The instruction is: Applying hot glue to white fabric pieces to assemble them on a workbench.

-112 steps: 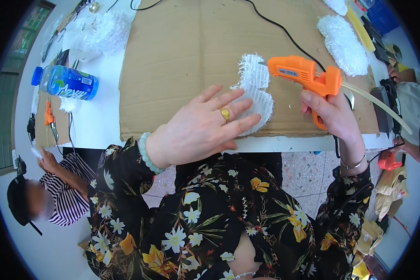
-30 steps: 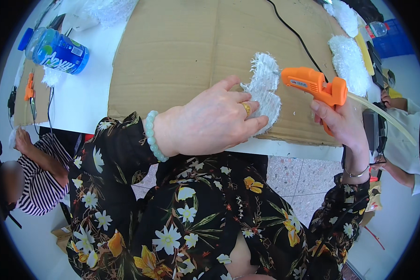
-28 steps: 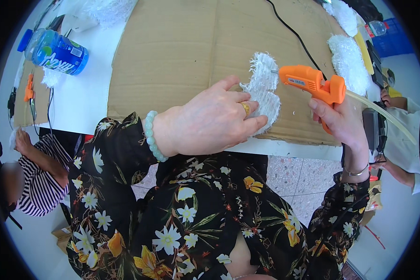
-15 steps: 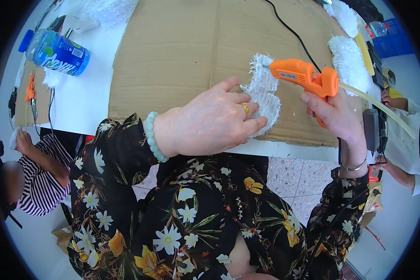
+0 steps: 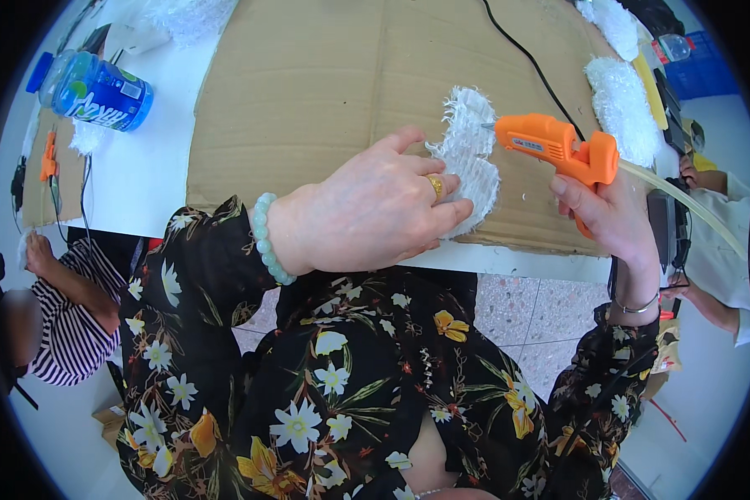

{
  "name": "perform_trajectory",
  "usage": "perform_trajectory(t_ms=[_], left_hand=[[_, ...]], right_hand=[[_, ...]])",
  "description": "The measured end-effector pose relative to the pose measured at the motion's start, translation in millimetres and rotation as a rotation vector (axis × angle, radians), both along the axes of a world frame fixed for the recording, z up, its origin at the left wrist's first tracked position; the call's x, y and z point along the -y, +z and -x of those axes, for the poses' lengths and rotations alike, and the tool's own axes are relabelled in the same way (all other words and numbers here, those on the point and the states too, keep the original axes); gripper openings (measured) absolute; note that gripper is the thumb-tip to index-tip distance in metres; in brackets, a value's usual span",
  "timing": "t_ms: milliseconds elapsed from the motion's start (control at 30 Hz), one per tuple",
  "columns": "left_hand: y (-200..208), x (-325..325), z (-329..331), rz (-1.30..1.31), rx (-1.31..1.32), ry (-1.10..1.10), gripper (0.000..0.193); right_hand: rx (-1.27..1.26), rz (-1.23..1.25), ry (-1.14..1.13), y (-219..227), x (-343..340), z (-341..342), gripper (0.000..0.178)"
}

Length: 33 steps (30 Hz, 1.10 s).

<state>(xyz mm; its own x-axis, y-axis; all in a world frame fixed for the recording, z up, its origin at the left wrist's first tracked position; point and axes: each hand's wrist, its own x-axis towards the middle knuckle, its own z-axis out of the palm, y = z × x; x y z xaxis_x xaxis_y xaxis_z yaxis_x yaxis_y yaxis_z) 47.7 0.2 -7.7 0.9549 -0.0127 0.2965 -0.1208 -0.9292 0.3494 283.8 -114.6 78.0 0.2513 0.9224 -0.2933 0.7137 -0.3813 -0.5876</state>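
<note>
On the cardboard lies a white fringed fabric piece (image 5: 473, 150) with a notched, wavy outline. My left hand (image 5: 379, 204) rests over its near left edge, fingers stretched out and a little apart, pressing on it rather than gripping. My right hand (image 5: 612, 208) is closed round the handle of an orange hot glue gun (image 5: 550, 143), with a pale glue stick (image 5: 692, 200) sticking out of its back end. The gun's nozzle (image 5: 487, 127) points left, at the fabric's right edge; whether it touches is hard to tell.
A black cable (image 5: 533, 62) runs over the cardboard sheet (image 5: 300, 92). At the left stands a blue-labelled bottle (image 5: 92, 90), with another orange glue gun (image 5: 48, 157) beyond it. Fluffy white pieces (image 5: 621, 108) lie at the right. Co-workers sit on both sides, one in a striped sleeve (image 5: 75, 321).
The glue gun has shifted slightly right and down, its nozzle moving from over the fabric's upper part to its right edge. My left hand and the fabric have barely moved.
</note>
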Motion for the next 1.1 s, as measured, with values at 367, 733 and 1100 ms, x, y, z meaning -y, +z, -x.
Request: perform_trajectory(t_ms=[367,733,1100], left_hand=[[-9.8,0.0,-4.2,-0.046,0.155,0.034,0.029],[-11.9,-2.7,-4.3,-0.063,0.174,0.038,0.027],[-11.1,-2.9,-5.2,-0.083,0.161,0.039,0.028]], right_hand=[[-0.045,0.098,0.046,3.6,1.6,-4.4,0.027],[-0.031,0.093,0.029,-3.4,-2.1,-11.5,0.026],[-0.031,0.041,0.003,-0.7,-0.4,-2.9,0.025]])
